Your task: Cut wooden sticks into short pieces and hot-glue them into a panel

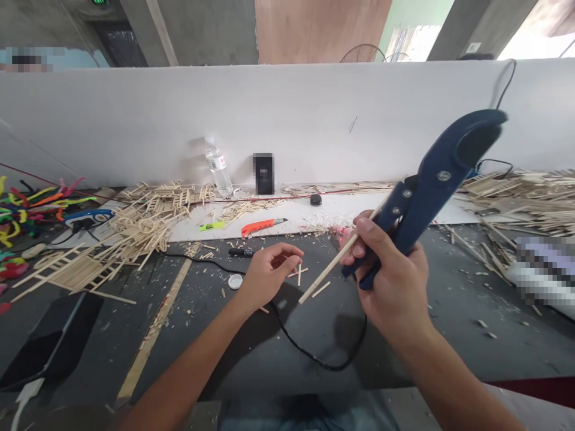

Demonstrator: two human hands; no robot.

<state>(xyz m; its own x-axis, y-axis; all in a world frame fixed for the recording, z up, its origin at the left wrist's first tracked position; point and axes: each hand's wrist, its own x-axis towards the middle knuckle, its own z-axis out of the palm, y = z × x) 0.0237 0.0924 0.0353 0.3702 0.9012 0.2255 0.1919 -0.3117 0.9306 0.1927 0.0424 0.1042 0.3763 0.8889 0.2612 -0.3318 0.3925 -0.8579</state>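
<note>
Right of centre in the frame, the right hand point(390, 269) is closed around the handles of a blue cutter point(431, 179), whose head points toward the upper right, and the same hand also pins a thin wooden stick point(335, 263) that slants down toward the lower left from under the thumb. At centre, the left hand point(269, 272) hovers low over the dark table point(449, 311), fingers curled with the tips pinched on a short stick piece point(300, 272). Going by the offcuts point(321, 290) scattered around both hands and the shavings on the white board point(291, 218) behind, a good deal of cutting looks done; the stick in hand remains long, so more lengths seem left to cut. The stick is pale, straight and slim, its lower end square. Ladder-like frames point(135, 227) lie heaped at the middle left, and loose sticks point(521, 191) pile at the right edge.
</note>
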